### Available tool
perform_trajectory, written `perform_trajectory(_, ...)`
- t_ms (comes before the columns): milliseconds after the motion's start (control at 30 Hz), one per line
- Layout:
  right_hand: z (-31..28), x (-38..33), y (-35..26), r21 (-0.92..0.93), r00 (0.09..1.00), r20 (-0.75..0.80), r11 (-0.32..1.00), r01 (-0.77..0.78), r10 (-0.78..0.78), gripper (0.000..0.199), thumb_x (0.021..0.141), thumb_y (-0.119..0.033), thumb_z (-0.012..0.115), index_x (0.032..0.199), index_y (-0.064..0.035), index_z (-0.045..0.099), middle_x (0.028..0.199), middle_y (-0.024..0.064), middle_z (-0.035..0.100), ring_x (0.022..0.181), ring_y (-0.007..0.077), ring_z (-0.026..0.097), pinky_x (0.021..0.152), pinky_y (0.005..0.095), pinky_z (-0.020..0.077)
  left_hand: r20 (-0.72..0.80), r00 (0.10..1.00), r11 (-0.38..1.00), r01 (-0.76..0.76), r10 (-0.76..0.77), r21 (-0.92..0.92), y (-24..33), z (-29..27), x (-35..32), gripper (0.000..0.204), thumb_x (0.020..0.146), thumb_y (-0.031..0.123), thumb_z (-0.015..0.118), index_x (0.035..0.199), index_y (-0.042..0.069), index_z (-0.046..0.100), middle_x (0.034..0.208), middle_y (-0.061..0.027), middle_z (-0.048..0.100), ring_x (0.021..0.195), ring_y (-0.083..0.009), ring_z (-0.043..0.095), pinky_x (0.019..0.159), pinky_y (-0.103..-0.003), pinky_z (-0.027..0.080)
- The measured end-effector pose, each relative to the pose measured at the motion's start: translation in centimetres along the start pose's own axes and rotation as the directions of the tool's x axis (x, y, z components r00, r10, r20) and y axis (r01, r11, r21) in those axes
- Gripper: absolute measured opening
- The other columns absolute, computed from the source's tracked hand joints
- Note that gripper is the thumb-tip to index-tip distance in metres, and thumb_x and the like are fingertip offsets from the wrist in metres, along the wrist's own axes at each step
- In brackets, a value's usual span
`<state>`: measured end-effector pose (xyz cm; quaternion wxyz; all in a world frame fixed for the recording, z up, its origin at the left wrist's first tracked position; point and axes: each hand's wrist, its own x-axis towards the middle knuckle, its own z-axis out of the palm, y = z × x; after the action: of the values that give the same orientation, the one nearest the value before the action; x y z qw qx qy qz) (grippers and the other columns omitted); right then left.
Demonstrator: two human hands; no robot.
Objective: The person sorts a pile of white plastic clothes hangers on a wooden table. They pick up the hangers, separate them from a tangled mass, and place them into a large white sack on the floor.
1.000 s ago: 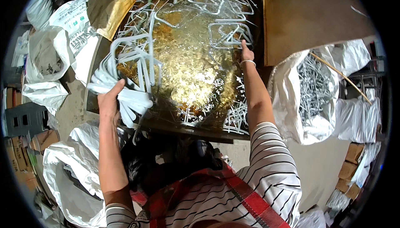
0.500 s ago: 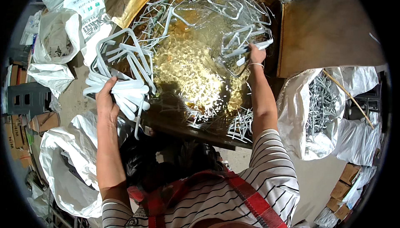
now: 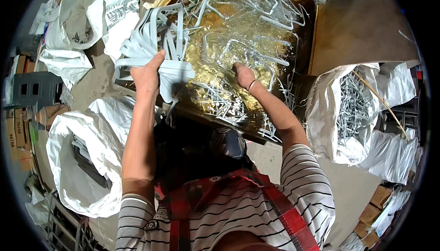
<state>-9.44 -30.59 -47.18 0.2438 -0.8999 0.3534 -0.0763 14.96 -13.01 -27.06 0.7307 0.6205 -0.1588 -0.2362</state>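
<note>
Grey frames (image 3: pixel 143 40), fanned (plastic, perhaps).

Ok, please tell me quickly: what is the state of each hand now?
Left hand: closed, holding a bundle of grey frames.
Right hand: at the water; whether its fingers grip anything cannot be told.

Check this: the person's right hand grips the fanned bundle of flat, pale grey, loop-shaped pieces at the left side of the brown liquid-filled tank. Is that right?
Wrong hand: the head view shows the left hand gripping the fanned grey bundle at the left side of the brown tank.
</note>
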Motion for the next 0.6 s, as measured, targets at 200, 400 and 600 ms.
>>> perform_trajectory(200, -1.0, -1.6, 0.6, 0.04, 0.995, -0.052, 0.995, 0.087, -0.085, 0.017, 0.078, -0.016, 0.059, 0.086, -0.0012, 0.057, 0.077, 0.023, 0.059, 0.074, 0.0403, 0.058, 0.063, 0.042, 0.0469, 0.006, 1.0, 0.992, 0.01, -0.011, 0.126, -0.3, -0.5, 0.3, 0.036, 0.069, 0.004, 0.073, 0.1, -0.007, 0.058, 0.096, -0.0085, 0.061, 0.081, -0.016, 0.057, 0.076, -0.028, 0.045)
perform_trajectory(400, -3.1, 4.3, 2.8, -0.199, 0.99, -0.137, 0.98, -0.007, -0.02, 0.025, 0.076, -0.02, 0.062, 0.091, -0.0014, 0.057, 0.084, 0.0222, 0.061, 0.08, 0.0397, 0.058, 0.071, 0.0426, 0.0479, -0.038, 0.999, 0.99, 0.038, -0.033, 0.138, 0.1, -1.2, 0.3, 0.034, 0.07, 0.005, 0.073, 0.099, -0.006, 0.058, 0.095, -0.009, 0.062, 0.08, -0.0166, 0.057, 0.075, -0.028, 0.045)
perform_trajectory(600, 1.0, 4.8, 7.5, -0.451, 0.938, 0.265, 0.889, -0.083, 0.223, 0.029, 0.081, -0.018, 0.049, 0.106, -0.0077, 0.058, 0.109, 0.016, 0.06, 0.105, 0.0347, 0.053, 0.089, 0.0431, 0.0422, -0.045, 0.997, 0.98, 0.065, -0.058, 0.189, -0.8, -2.7, 0.9, 0.034, 0.07, 0.006, 0.073, 0.098, -0.008, 0.059, 0.094, -0.0098, 0.062, 0.08, -0.0171, 0.057, 0.076, -0.028, 0.044)
